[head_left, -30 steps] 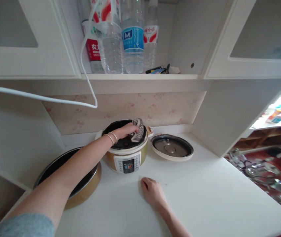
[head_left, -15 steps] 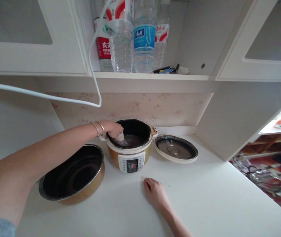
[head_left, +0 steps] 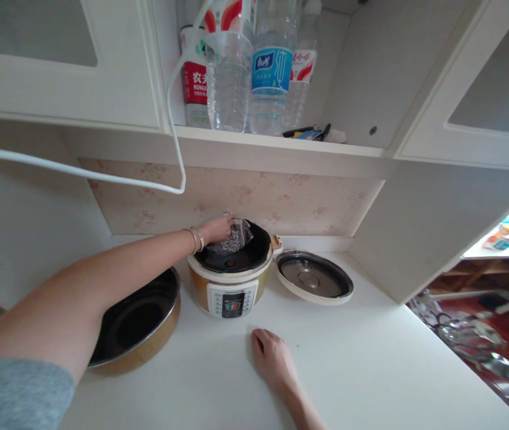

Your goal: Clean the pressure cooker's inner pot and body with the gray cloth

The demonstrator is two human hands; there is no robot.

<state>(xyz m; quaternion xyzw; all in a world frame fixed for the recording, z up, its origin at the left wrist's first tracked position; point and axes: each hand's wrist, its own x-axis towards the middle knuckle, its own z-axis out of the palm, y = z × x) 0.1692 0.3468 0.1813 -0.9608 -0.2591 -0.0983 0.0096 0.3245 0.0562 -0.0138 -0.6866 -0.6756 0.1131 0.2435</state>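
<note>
My left hand [head_left: 219, 229] is closed on a dark patterned cloth [head_left: 233, 240] at the back left of the rice cooker [head_left: 200, 289]. The cloth hangs against the black inside wall, above a small round piece at the bottom. On the white counter [head_left: 344, 364], in front of the cooker, rests my right hand [head_left: 275, 358], its fingers curled with nothing visible in them. A large pot [head_left: 147, 352], black inside and golden outside, stands to the left, partly hidden under my left forearm. The cooker's round lid [head_left: 311, 279] lies inner side up to the right.
Overhead, an open cabinet shelf [head_left: 357, 147] holds several plastic bottles [head_left: 272, 74] and small items. A white bent rod or cable [head_left: 75, 170] crosses the upper left, nearer to me. A side panel [head_left: 428, 215] bounds the counter on the right.
My left hand has moved up and back inside the cooker, lifting the cloth toward the far rim, so more of it shows. My right hand stays on the counter. The view has shifted slightly.
</note>
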